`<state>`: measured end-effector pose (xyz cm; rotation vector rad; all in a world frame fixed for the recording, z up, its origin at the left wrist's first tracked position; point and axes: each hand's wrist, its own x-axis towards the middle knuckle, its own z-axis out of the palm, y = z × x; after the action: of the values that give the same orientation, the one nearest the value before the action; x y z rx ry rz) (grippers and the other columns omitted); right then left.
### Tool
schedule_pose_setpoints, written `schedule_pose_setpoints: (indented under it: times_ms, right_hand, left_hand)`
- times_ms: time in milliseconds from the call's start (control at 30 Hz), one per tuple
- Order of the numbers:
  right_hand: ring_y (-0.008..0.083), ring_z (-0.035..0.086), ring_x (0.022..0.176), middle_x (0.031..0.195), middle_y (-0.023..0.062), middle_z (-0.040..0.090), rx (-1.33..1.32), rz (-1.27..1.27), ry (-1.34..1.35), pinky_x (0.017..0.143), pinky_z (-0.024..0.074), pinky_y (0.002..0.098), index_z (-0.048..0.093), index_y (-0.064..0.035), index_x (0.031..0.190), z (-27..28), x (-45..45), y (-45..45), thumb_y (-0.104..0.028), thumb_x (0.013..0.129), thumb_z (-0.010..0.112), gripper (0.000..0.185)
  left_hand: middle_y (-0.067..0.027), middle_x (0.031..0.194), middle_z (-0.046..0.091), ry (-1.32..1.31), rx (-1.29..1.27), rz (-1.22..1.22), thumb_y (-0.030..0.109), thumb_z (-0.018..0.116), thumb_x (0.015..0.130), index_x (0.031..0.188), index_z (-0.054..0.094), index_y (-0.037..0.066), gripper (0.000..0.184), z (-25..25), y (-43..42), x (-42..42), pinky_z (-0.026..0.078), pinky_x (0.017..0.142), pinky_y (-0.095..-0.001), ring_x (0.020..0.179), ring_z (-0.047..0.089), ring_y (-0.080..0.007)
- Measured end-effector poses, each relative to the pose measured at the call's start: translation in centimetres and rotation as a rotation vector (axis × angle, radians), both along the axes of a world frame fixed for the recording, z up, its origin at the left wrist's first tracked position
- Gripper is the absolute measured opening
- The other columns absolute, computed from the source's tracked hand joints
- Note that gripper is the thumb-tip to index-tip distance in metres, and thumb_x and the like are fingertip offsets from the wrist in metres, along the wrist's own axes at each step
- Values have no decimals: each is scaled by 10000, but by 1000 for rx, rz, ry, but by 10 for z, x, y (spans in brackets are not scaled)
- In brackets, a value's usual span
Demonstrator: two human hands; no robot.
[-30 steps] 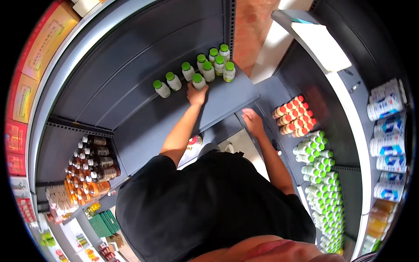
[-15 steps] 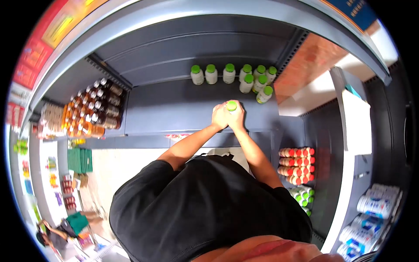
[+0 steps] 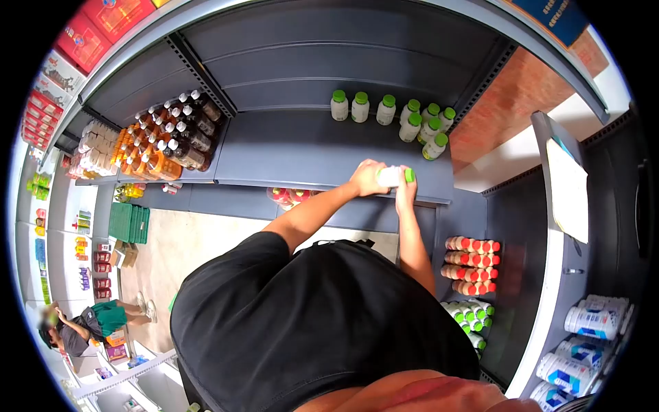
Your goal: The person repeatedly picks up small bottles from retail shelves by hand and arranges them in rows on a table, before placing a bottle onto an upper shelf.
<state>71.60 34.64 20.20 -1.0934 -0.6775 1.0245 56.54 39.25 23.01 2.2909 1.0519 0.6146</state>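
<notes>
A white bottle with a green cap (image 3: 390,177) lies tilted onto its side between my two hands, its cap pointing right. My left hand (image 3: 368,178) is closed around the bottle's base end. At the cap end, my right hand (image 3: 406,193) grips the bottle with its fingers close to the cap. Both hands are just above the front edge of the grey shelf (image 3: 274,147). Behind them, at the back right of that shelf, several matching green-capped bottles (image 3: 388,110) stand upright.
Dark and orange drink bottles (image 3: 182,141) fill the shelf's left part. Lower right hold red-capped bottles (image 3: 472,264) and more green-capped bottles (image 3: 473,314). White tubs (image 3: 583,336) stand far right. A person (image 3: 89,329) is at the lower left, near green crates (image 3: 129,223).
The bottle has gone from upright to lying sideways, cap to the right. My hands have moved apart slightly, towards its two ends. The whole view has shifted.
</notes>
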Motion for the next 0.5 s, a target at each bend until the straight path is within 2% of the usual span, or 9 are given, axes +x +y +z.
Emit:
schedule_pose_setpoints:
  times_ms: [33,67,167,233,300,333,367,433,500]
  right_hand:
    - [158,617,876,940,58,666,-192,67,-128,807,497,296,604,-29,1042,18,7,-24,-187,939,650,195]
    - [155,612,838,914,47,663,-112,76,-262,777,494,293,614,-31,1001,8,12,-41,-186,928,660,178]
    - [156,597,756,828,63,651,47,150,-651,717,483,300,632,-27,904,-6,9,-106,-175,897,678,155]
    - [165,597,709,755,91,627,-80,305,-881,660,487,334,625,-29,890,-21,1,-154,-213,926,645,188]
    - [185,614,714,741,132,630,-62,449,-1034,661,493,357,631,-16,902,-78,-15,-202,-229,939,615,216]
    - [216,623,735,772,150,642,-287,614,-942,691,495,377,637,-10,926,-88,-32,-227,-262,947,596,256]
    - [246,632,756,803,168,654,-517,777,-846,721,497,396,642,-3,951,-103,-47,-253,-294,956,578,299]
    - [263,632,817,843,175,668,332,740,-1110,797,484,408,651,7,993,-174,-50,-297,-367,984,514,398]
    - [264,629,884,867,172,670,-165,955,-904,868,467,409,655,11,1003,-169,-71,-295,-408,998,470,458]
  left_hand:
    - [-163,957,672,35,-34,-77,433,765,594,975,633,71,542,4,-10,-6,466,895,-461,965,604,-379]
    - [-162,928,668,46,76,-83,418,754,595,922,630,64,498,5,-32,-12,495,837,-457,899,610,-377]
    - [-177,900,658,20,37,-144,460,755,593,908,621,54,531,-8,-107,-40,496,802,-481,878,611,-390]
    - [-210,889,671,83,-248,-81,478,766,595,905,612,43,556,-36,-164,-67,514,796,-501,870,648,-404]
    - [-197,1021,694,292,-470,-162,514,760,639,1102,658,101,628,-80,-215,-99,524,847,-472,942,671,-364]
    - [-190,1084,685,380,-566,-131,523,725,710,1191,652,135,623,-128,-241,-112,503,901,-441,1027,656,-336]
    - [-186,1154,662,378,-785,-173,524,683,774,1197,657,137,574,-101,-267,-132,465,958,-413,1098,621,-333]
    - [-167,1238,639,286,-1016,-116,536,674,790,1231,642,112,613,-104,-307,-155,435,998,-394,1143,602,-324]
    - [-137,1209,659,309,-998,-26,541,700,743,1220,652,108,646,-110,-334,-170,454,975,-381,1122,616,-295]
